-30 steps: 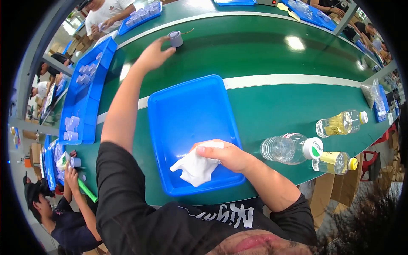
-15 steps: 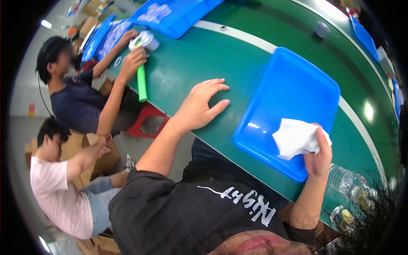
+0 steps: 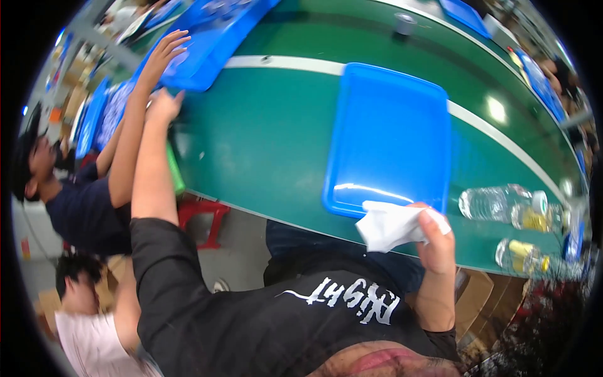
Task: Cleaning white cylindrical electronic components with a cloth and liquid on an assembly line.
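My left arm is stretched far out to the left, and my left hand (image 3: 164, 107) is beside a co-worker's forearm, near the blue bin. Its thumb sticks out, but the other fingers are blurred and partly hidden, so what they hold does not show. Close to my body, my right hand (image 3: 434, 242) grips a crumpled white cloth (image 3: 391, 225) between thumb and fingers. The cloth overlaps the near edge of a shallow blue tray (image 3: 389, 138), which has nothing in it and lies on the green table (image 3: 264, 138).
A blue bin (image 3: 200, 78) with clear plastic pieces stands at the far left. Beside it is the co-worker's raised hand (image 3: 162, 56). A green tube (image 3: 174, 168) is partly hidden behind my arm. Clear bottles (image 3: 490, 202) lie at right. A red stool (image 3: 210, 223) stands below the table edge.
My left hand has swung from over the table to the far left. My right hand has drawn the cloth toward the tray's near edge. The view has shifted, and the co-worker's hand has risen.
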Available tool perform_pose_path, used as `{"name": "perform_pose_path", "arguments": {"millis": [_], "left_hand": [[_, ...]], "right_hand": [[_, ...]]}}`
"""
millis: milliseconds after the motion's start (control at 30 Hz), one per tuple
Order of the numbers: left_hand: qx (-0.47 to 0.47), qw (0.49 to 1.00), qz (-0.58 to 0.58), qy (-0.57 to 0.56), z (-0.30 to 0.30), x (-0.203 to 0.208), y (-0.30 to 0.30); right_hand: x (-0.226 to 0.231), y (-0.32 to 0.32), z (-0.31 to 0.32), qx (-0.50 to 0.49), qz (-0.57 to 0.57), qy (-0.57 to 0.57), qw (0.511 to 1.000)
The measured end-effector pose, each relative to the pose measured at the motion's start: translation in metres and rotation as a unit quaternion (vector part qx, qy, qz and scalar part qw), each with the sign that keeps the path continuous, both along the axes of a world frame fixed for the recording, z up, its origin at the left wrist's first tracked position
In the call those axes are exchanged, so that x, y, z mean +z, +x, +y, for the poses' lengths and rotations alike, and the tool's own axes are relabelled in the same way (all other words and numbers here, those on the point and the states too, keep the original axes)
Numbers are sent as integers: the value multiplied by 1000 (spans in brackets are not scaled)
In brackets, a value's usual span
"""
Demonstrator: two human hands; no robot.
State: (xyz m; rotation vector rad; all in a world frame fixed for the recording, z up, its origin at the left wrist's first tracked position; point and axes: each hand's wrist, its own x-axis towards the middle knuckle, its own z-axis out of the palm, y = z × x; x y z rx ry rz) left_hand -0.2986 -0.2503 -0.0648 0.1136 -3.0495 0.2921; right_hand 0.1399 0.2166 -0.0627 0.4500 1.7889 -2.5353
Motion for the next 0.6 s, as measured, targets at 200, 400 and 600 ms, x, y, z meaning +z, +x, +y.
{"name": "perform_pose_path", "arguments": {"millis": [200,400,600], "left_hand": [[7,996,-55,-66,63,7,-10],[-118,986,89,82,22,-5,28],[-245,852,5,463,115,22,182]], "right_hand": [[7,33,-13,1,-4,2,1000],[2,44,-10,2,-15,5,1000],[-1,25,-11,-8,-28,13,999]]}}
